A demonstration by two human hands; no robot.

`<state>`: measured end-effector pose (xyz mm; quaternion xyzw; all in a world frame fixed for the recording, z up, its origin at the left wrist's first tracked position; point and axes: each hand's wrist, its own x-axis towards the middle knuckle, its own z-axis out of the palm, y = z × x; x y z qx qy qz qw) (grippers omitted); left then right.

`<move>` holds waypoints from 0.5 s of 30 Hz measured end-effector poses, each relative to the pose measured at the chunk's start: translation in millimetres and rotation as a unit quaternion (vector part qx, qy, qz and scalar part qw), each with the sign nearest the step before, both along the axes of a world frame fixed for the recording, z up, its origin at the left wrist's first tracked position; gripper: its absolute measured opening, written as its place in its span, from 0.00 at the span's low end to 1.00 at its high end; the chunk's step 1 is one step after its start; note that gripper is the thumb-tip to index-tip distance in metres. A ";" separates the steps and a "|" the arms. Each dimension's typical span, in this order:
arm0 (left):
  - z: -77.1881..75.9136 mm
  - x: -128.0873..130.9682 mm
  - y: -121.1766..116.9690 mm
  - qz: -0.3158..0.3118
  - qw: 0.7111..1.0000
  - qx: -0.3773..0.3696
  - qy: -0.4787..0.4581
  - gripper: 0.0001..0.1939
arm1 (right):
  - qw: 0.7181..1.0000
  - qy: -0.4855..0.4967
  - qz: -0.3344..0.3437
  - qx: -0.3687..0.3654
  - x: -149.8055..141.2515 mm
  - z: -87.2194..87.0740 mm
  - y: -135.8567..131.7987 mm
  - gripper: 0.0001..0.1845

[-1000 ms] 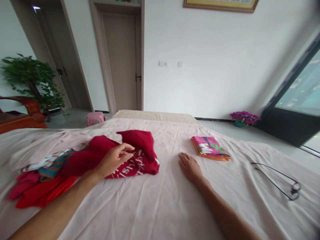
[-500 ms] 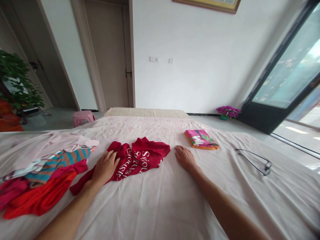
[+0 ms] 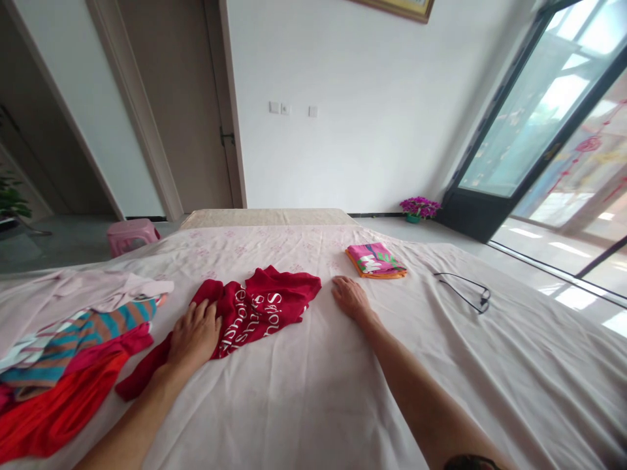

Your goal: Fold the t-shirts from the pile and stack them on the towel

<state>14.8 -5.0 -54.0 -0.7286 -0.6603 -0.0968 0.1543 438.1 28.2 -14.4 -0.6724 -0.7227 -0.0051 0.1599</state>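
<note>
A dark red long-sleeved top [image 3: 289, 287] with white lettering lies crumpled in the middle of the pale sheet [image 3: 294, 411]. My left hand [image 3: 196, 333] rests on its left part, fingers stretched out and slightly apart, palm down. One sleeve runs out under my left wrist toward the lower left. To the right of the top, my right hand [image 3: 351, 297] lies flat on the sheet, apart from the cloth and holding nothing. Just beyond my right fingers is a neatly folded pink and orange garment [image 3: 385, 254] with a white and green print.
On the left is a loose heap of clothes: a pale pink garment [image 3: 83, 294], a blue-and-brown striped one [image 3: 98, 333] and a bright red one [image 3: 68, 405]. Eyeglasses [image 3: 484, 299] lie at right. A pink stool [image 3: 131, 235] and purple flowers [image 3: 421, 207] stand on the floor beyond.
The view has turned to the right, so everything sits further left in the picture. Both hands keep nearly the same places relative to the red top.
</note>
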 end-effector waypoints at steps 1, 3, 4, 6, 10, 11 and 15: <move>-1.2 0.9 -0.3 0.005 1.000 -0.001 0.002 0.25 | 1.000 0.002 0.000 0.000 0.4 -0.3 0.5 0.20; -3.0 2.0 -0.3 0.016 1.000 -0.005 0.002 0.25 | 1.000 0.003 0.000 0.001 1.0 -0.7 1.1 0.20; -3.5 2.2 -0.1 0.019 1.000 -0.007 0.002 0.25 | 1.000 0.002 0.000 0.000 1.2 -0.6 1.2 0.20; -3.7 2.1 0.5 0.022 1.000 -0.008 -0.001 0.25 | 1.000 -0.001 0.000 -0.003 1.3 0.0 0.8 0.20; -2.0 1.5 0.9 0.014 1.000 -0.001 -0.020 0.26 | 1.000 -0.006 0.002 -0.009 0.9 0.2 -0.2 0.20; -1.6 1.4 1.1 0.013 1.000 0.000 -0.026 0.26 | 1.000 -0.008 0.003 -0.007 1.0 -0.3 -0.2 0.20; -0.9 1.6 2.3 0.020 0.999 0.000 -0.045 0.25 | 1.000 -0.019 0.011 -0.002 3.2 -4.1 0.5 0.21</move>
